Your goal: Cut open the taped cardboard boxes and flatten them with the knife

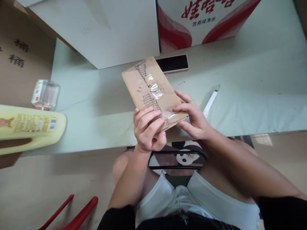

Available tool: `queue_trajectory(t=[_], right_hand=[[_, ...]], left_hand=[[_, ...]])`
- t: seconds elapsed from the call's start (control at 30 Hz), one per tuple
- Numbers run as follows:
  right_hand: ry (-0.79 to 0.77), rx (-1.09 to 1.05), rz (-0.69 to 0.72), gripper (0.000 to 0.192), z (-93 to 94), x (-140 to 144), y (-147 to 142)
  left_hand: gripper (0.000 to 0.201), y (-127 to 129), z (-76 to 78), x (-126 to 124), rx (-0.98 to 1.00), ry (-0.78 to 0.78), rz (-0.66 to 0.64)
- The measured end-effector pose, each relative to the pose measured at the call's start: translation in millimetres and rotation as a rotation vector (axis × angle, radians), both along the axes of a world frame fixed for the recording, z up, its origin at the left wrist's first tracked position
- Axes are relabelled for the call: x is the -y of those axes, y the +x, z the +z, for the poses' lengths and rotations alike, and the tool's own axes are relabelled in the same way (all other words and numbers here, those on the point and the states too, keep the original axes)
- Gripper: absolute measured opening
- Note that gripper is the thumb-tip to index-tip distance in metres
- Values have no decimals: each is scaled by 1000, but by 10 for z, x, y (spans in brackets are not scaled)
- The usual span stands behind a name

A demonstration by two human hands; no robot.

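I hold a flat brown cardboard parcel (153,91) over the near edge of the pale green table (251,95). Torn clear tape and ripped paper run along its top face. My left hand (147,129) grips the parcel's near left corner, fingers curled over the top. My right hand (194,116) holds the near right corner, fingertips resting on the tape. A white-handled knife (211,100) lies on the table just right of my right hand, partly hidden by it.
A black phone (174,63) lies behind the parcel. A white box (100,28) and a red-and-white printed carton (199,19) stand at the back. At left are a yellow bottle (28,126), a small clear container (45,94) and a brown carton (21,64). Red legs (79,214) show below.
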State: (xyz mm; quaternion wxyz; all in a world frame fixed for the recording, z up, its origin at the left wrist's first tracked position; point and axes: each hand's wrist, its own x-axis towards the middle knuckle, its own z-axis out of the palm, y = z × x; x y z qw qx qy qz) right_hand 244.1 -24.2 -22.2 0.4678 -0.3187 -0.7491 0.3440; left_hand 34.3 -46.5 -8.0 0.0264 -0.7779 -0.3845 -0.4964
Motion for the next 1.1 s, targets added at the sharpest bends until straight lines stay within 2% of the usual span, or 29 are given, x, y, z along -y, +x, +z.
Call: queue_trajectory(t=[0.2, 0.47, 0.6, 0.8, 0.93, 1.1], right_hand=[[30, -16, 0, 37, 0, -12, -1], [65, 37, -14, 37, 18, -38, 26], [94, 4, -5, 35, 11, -36, 12], [65, 9, -10, 37, -7, -31, 13], [48, 7, -22, 38, -20, -28, 10], [54, 17, -27, 37, -18, -22, 8]], left_hand=[[30, -1, -23, -22, 11, -75, 45], [33, 28, -53, 19, 85, -71, 95], [43, 16, -47, 32, 127, -152, 63], [39, -20, -34, 26, 85, -71, 7], [46, -46, -38, 5, 53, -169, 38], [41, -29, -18, -28, -5, -25, -10]])
